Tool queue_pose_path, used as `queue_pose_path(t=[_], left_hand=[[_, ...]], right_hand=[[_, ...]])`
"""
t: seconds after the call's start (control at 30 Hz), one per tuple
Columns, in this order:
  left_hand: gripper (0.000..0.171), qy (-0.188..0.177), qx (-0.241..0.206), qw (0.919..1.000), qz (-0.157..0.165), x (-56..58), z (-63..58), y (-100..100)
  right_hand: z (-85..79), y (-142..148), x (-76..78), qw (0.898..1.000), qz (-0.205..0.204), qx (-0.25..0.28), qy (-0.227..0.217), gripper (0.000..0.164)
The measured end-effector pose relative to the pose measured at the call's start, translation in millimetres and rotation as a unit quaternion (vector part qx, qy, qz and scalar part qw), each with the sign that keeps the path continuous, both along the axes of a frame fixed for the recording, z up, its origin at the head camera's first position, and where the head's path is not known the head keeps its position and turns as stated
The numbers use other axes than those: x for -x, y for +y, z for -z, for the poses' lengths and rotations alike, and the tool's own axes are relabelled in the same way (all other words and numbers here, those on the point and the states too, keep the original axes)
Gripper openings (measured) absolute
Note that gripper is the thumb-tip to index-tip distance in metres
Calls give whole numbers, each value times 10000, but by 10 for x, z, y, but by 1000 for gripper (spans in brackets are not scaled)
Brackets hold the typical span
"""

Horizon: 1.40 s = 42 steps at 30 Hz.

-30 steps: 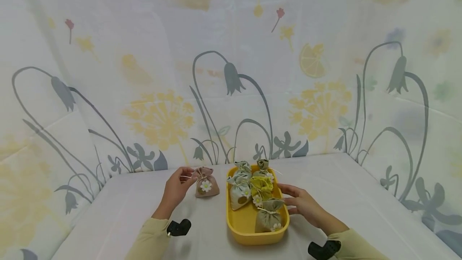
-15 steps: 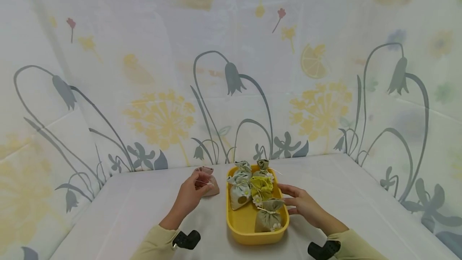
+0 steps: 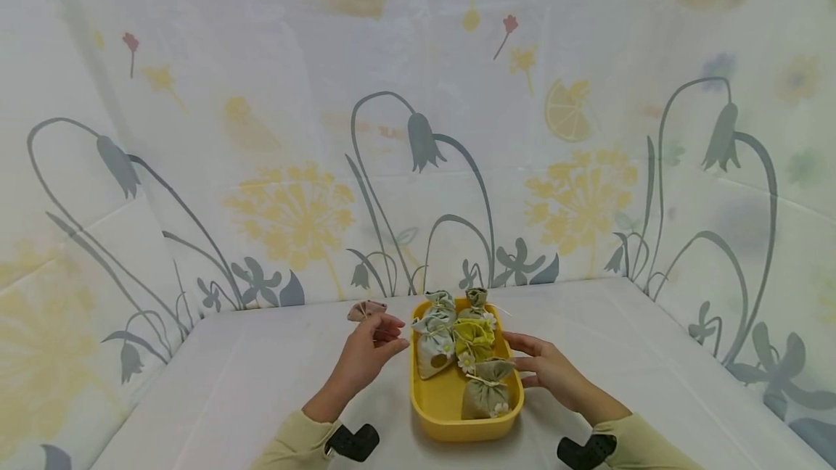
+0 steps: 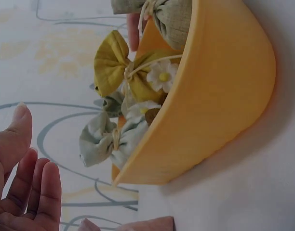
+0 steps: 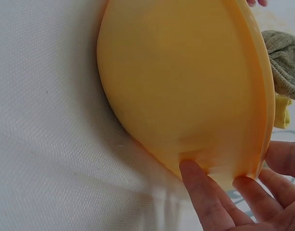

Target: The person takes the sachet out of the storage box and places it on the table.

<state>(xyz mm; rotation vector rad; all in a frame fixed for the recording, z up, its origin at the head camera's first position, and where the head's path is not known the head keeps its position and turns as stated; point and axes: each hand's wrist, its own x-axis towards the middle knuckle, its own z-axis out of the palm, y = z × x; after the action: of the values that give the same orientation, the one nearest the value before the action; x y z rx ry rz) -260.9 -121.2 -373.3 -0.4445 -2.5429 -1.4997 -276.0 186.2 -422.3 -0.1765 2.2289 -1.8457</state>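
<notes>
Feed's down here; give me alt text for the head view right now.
A person's left hand, holding nothing, is beside the left rim of a yellow tray holding five cloth pouches, while the right hand touches the tray's right side. A pink pouch sits on the white table, partly hidden by the left hand.

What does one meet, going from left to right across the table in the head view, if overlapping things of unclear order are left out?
Left hand, front pale-blue pouch, yellow-green pouch, right hand.
</notes>
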Motion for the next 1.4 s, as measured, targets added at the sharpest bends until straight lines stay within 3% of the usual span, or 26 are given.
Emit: queue_pose_path(t=[0.2, 0.57, 0.87, 1.17, 1.4], left_hand=[[25, 146, -177, 9992, 331, -26, -16, 95], [27, -250, -316, 9955, 855, -99, -22, 299], [22, -459, -447, 9924, 1049, -106, 57, 442], [27, -651, -310, 9905, 1169, -176, -59, 594], [30, -905, -317, 9873, 1270, -166, -40, 718]], right_hand=[[-3, -12, 0, 9999, 101, -54, -10, 48], [-9, -19, -6, 10000, 67, -40, -22, 49], [2, -15, 7, 9998, 142, -110, -33, 48], [-15, -8, 0, 9999, 157, -63, -7, 48], [-2, 7, -5, 10000, -44, 1, 27, 51]])
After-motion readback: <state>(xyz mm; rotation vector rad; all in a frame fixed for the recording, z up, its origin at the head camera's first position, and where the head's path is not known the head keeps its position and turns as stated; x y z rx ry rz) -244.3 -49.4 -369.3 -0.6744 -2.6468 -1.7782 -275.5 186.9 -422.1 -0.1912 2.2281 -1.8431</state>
